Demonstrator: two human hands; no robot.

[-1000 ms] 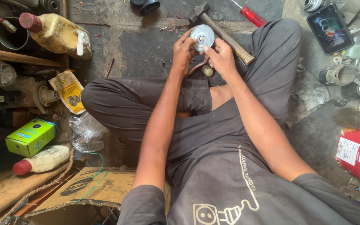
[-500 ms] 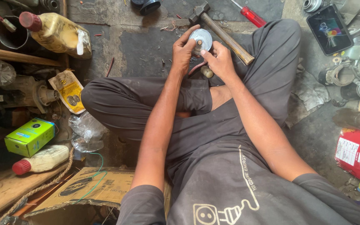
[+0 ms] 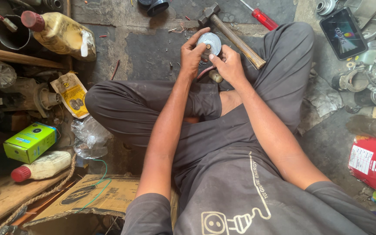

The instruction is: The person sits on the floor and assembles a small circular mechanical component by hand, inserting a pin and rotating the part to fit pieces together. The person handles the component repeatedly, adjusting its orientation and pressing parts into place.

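Above my crossed legs, near the top of the view, I hold a small round silver metal disc [image 3: 209, 43] with a dark centre between both hands. My left hand [image 3: 192, 54] is curled closed on the disc's left edge; my right hand [image 3: 227, 63] grips its lower right edge, thumb pressed toward the centre. The disc's underside is hidden by my fingers, so I cannot make out what kind of part it is. Just beyond lies a wooden-handled hammer [image 3: 233, 37] on the concrete floor [image 3: 149, 48], its handle partly covered by my right hand. A red-handled screwdriver [image 3: 262, 18] lies beside it, its tip cut off at the frame edge.
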